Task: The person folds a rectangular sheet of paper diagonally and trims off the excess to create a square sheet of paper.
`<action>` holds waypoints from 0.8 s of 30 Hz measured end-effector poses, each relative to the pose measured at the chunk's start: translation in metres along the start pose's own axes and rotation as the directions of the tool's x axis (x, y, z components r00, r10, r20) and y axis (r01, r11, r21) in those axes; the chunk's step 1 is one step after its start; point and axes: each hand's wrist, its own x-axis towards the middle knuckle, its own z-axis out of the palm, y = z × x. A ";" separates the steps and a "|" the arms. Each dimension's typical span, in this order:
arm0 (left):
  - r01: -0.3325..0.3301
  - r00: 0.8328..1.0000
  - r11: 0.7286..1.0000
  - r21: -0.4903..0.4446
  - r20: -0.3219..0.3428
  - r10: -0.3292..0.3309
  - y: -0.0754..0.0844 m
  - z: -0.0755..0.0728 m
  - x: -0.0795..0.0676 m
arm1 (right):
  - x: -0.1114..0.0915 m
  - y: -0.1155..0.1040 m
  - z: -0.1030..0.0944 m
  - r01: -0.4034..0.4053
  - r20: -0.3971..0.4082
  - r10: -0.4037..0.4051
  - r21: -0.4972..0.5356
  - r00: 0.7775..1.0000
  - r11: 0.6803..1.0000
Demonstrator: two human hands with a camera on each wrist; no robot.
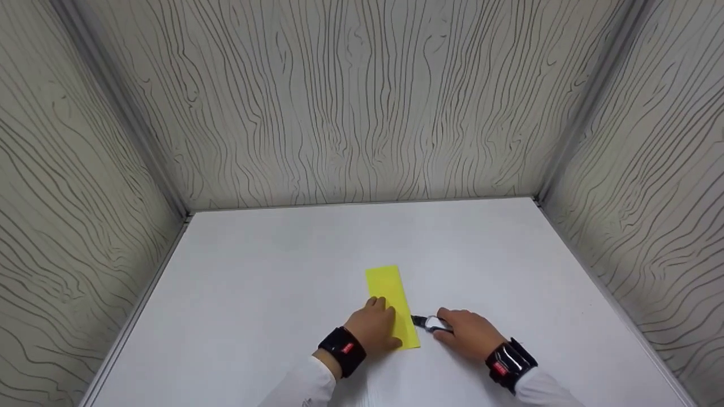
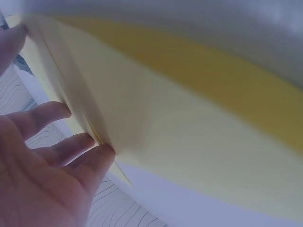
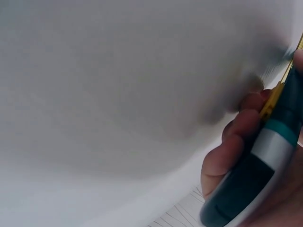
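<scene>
A narrow, folded yellow paper [image 1: 387, 280] lies on the white table, its long side running away from me. My left hand [image 1: 372, 329] rests on its lower part, with the thumb near the bottom edge and fingertips pressing the paper. In the left wrist view, bent fingertips [image 2: 102, 153] touch the layered paper edges [image 2: 165, 123]. My right hand [image 1: 470, 333] grips a stapler [image 1: 440, 325], whose dark front end meets the paper's right edge. Its dark teal and grey body [image 3: 270, 151] shows in the right wrist view, with fingers curled round it; the tip is mostly cut off there.
Around the paper stretches the white tabletop [image 1: 271, 271]. Wood-grain panels [image 1: 350, 102] stand behind it and at both sides, joined by grey corner posts. Each wrist wears a black band [image 1: 343, 351].
</scene>
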 end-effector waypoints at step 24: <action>0.010 1.000 1.000 0.015 0.026 -0.011 0.001 -0.002 0.000 | 0.008 -0.006 0.000 -0.065 -0.013 0.065 0.022 0.998 0.998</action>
